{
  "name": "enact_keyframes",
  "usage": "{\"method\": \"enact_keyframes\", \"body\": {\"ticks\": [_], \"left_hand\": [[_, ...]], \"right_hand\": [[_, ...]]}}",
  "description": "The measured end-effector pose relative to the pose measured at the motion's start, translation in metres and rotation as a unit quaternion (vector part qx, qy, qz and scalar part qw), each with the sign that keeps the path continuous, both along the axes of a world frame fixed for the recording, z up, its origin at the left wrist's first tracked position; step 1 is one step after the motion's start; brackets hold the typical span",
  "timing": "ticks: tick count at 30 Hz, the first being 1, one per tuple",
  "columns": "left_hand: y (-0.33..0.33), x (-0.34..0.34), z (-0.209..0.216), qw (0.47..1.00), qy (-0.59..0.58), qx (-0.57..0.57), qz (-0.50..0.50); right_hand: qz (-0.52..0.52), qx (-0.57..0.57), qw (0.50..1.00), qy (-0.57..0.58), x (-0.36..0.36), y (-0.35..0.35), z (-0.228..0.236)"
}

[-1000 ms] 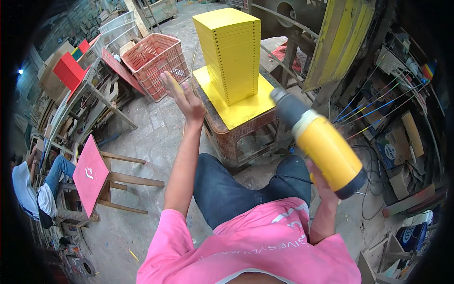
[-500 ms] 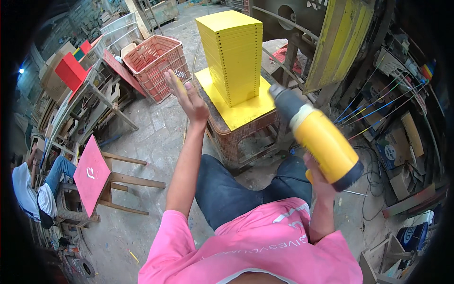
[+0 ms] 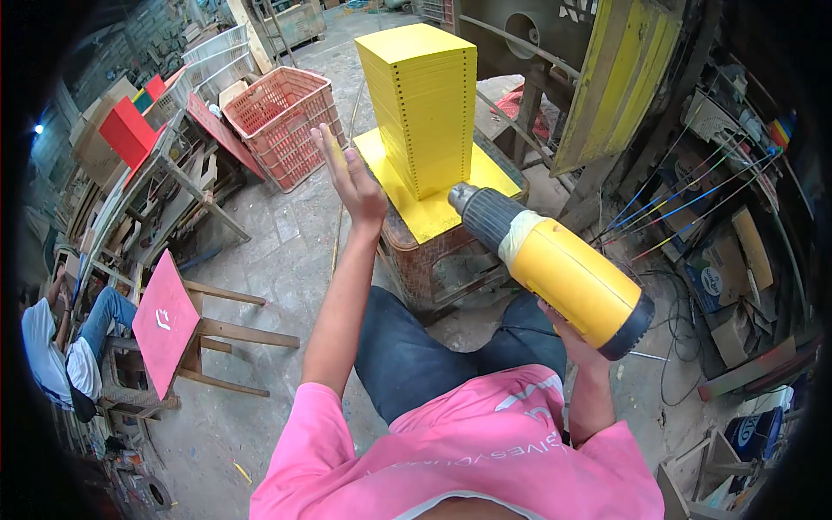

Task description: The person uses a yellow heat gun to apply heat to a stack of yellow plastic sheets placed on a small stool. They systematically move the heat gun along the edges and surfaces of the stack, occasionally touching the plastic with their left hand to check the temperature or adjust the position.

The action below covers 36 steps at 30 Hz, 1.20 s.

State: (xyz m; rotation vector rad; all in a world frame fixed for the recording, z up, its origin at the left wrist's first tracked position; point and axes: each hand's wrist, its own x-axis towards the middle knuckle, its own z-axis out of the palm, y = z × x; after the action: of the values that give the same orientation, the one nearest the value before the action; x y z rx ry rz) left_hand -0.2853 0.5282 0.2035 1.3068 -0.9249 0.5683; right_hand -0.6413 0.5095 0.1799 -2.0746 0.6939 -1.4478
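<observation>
Yellow gun, nose toward ten o'clock, fills the right hand's wrapped grip. The left hand is raised, fingers straight. At eleven, a crate's inner walls show.

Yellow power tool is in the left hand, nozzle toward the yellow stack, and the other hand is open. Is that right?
Only the side is wrong: the head view shows the yellow power tool in the right hand. Its nozzle does point toward the yellow stack, and the left hand is open.
</observation>
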Motion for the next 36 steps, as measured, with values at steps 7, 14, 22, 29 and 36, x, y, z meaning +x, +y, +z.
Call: {"method": "enact_keyframes", "body": {"ticks": [7,14,22,29,36], "left_hand": [[0.0,-0.006,0.004,1.0,-0.001,0.003,-0.01],[-0.006,-0.012,0.016,0.999,0.012,-0.039,-0.014],[-0.009,-0.015,0.034,0.997,-0.005,-0.058,-0.042],[-0.01,-0.012,0.047,0.997,-0.073,-0.031,-0.009],[-0.01,-0.016,0.055,0.994,-0.104,-0.029,0.004]], "right_hand": [[0.049,0.071,0.996,-0.022,0.001,-0.004,0.01],[0.003,0.176,0.98,-0.09,0.013,-0.008,0.029],[0.005,0.187,0.976,-0.111,0.018,-0.009,0.045],[0.036,-0.03,0.996,-0.072,0.019,-0.013,0.051],[0.015,-0.032,0.996,-0.077,0.024,-0.014,0.059]]}}
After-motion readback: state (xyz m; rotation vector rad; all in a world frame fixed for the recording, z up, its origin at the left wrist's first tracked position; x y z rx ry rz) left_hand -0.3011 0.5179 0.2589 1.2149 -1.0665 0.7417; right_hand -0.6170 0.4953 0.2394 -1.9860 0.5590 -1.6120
